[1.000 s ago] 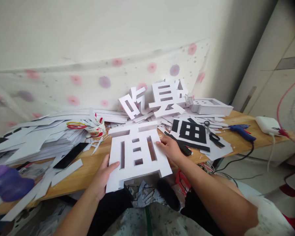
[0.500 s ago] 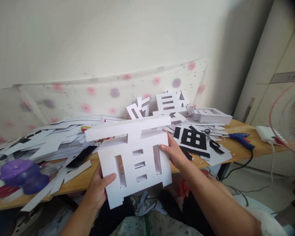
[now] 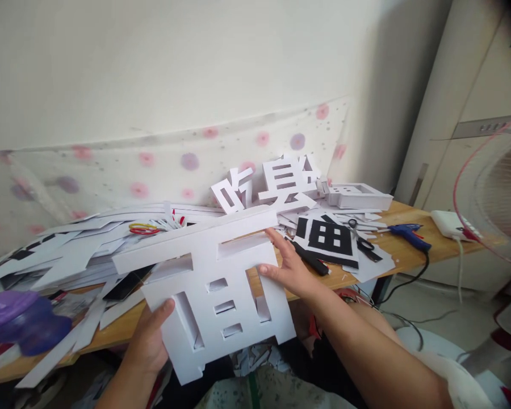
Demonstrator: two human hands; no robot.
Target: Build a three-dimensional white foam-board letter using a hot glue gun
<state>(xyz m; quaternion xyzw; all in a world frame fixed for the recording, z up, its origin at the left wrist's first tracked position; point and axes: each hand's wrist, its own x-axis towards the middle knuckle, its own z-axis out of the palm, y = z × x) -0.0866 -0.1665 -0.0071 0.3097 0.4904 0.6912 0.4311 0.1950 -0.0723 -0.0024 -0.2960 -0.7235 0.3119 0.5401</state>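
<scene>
A large white foam-board Chinese character (image 3: 202,272) with several cut-out slots is held tilted above my lap, in front of the table edge. My left hand (image 3: 149,335) grips its lower left side, thumb on the face and the other fingers behind it. My right hand (image 3: 287,264) holds the upper right side, with the thumb near a tall slot and the fingers along the outer edge; part of the fingers is hidden. Behind it on the table stand finished-looking white 3D characters (image 3: 286,180) and a smaller one (image 3: 234,192).
On the wooden table (image 3: 336,278) lie a black printed character sheet (image 3: 331,237), scissors (image 3: 364,243), a blue glue gun (image 3: 411,234), a power strip (image 3: 451,224), stacked white board pieces (image 3: 97,244), a dark phone (image 3: 125,284) and a purple-lidded bottle (image 3: 29,318). A fan (image 3: 494,193) stands at right.
The white character has shifted left and down in view and tilted more, both hands moving with it. The camera view has turned slightly, so the background has shifted too.
</scene>
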